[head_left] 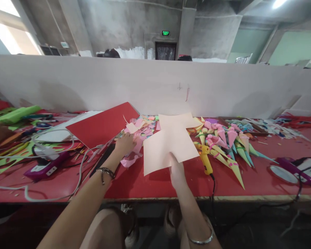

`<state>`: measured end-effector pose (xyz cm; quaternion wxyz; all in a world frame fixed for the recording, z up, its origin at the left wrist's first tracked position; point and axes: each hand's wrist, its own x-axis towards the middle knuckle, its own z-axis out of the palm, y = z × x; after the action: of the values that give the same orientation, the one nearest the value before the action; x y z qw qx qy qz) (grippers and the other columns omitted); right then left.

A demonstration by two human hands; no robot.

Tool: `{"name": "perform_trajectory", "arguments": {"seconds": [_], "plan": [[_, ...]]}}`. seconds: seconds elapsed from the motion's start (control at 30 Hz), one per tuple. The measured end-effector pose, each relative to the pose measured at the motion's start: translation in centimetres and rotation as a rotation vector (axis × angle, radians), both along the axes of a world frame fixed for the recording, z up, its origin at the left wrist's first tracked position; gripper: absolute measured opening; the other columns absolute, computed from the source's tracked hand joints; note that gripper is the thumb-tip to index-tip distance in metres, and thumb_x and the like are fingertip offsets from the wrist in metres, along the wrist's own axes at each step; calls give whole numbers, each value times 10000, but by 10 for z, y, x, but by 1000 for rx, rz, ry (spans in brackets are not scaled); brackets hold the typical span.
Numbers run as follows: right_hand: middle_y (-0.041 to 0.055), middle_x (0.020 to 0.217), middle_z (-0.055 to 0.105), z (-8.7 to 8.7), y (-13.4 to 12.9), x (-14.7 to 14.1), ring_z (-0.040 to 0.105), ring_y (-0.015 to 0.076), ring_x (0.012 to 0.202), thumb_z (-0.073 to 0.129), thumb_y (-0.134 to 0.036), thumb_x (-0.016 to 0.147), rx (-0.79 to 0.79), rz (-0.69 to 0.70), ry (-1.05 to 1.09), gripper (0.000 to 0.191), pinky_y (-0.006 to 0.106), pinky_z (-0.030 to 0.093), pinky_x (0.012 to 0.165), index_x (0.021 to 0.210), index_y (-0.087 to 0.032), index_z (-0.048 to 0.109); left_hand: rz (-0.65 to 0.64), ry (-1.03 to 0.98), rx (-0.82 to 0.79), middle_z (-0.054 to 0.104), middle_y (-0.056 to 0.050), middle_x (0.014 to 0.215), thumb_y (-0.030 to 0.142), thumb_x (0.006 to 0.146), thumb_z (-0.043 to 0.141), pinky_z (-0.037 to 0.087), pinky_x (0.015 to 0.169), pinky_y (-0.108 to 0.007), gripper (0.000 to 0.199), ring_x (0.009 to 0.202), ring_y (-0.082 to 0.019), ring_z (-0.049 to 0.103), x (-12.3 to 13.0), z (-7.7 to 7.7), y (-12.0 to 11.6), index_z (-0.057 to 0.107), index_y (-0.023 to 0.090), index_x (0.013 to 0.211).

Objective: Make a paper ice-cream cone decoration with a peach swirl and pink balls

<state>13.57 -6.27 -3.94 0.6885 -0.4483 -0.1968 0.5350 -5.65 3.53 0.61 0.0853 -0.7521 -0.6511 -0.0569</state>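
Note:
My right hand (177,172) is closed on the near edge of a cream paper sheet (168,147), thumb on top, holding it above the red table. Behind it is another cream sheet (176,120), partly covered by the held one. My left hand (125,142) reaches into a pile of pink and pastel paper scraps (145,126). Its fingers are bent and meet a small cream paper scrap (131,128); the fingertips are partly hidden. To the right of the held sheet lies a yellow glue gun (205,159).
Pastel paper cones (226,141) with pink tops are heaped at the right. A red card (103,125) leans at the left. Purple power strips (47,167) and looping white cables (79,183) lie on the red table (150,185). A white partition (145,86) stands behind.

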Motion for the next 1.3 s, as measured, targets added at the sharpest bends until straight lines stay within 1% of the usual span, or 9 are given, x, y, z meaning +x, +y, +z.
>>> {"name": "perform_trajectory", "arguments": {"seconds": [0.1,0.17,0.27,0.33,0.4,0.6,0.8,1.0,1.3], "plan": [[88,1163,596,3,-2,-3,549,201,1079,634,-340,638,-23,18,-36,494,295,430,921,1076,-117,586,-40,11,-44,482,-149,1233,393,745,479,309,962,-407,455,1196,-296,369,-20,2,-2,529,149,1125],[88,1163,596,4,-3,-4,551,203,1076,639,-343,634,-19,33,-37,497,294,433,914,1075,-119,586,-72,2,-82,472,-87,1275,480,755,423,288,989,-365,504,1206,-253,371,-47,8,-9,509,210,1171],[82,1184,582,3,-4,-4,545,194,1084,633,-351,641,0,39,-36,513,279,432,913,1098,-126,571,-87,-48,-160,424,-111,1326,596,695,401,254,1014,-363,727,1227,-269,349,-92,13,-26,425,146,1265],[84,1195,574,2,-3,-4,540,193,1091,629,-354,645,7,36,-35,516,278,426,920,1102,-124,567,-24,-91,-245,367,-152,1364,660,640,405,223,1026,-400,884,1258,-301,299,-115,11,-40,351,90,1313],[85,1196,573,0,-3,-5,537,197,1095,629,-356,646,9,37,-36,517,282,425,923,1103,-124,567,41,-68,-277,308,-137,1401,675,634,399,148,1028,-502,912,1289,-330,227,-127,5,-52,275,128,1354],[83,1195,574,-3,-2,-6,541,206,1090,639,-359,636,-3,49,-37,519,293,434,918,1097,-130,574,55,27,-334,148,-93,1454,673,603,450,-6,1019,-567,934,1328,-341,47,-125,-12,-69,225,188,1369],[59,1203,571,-2,-3,-4,528,200,1105,647,-352,634,42,35,-7,516,299,425,931,1105,-158,570,38,-2,-296,195,-104,1437,623,649,455,16,1002,-594,841,1327,-344,48,-133,-19,-68,262,212,1356],[64,1151,608,-5,-1,-4,555,202,1068,664,-340,617,39,20,7,484,302,445,906,1059,-154,597,53,-41,-319,212,-103,1433,665,590,476,21,1002,-596,838,1322,-356,52,-129,-14,-68,394,224,1298],[56,1197,576,1,-6,-3,533,200,1098,635,-361,647,-1,72,-30,482,301,431,917,1079,-153,581,57,-20,-310,224,-110,1433,640,583,493,-4,1026,-555,823,1328,-339,65,-131,-16,-66,433,201,1277]]}}
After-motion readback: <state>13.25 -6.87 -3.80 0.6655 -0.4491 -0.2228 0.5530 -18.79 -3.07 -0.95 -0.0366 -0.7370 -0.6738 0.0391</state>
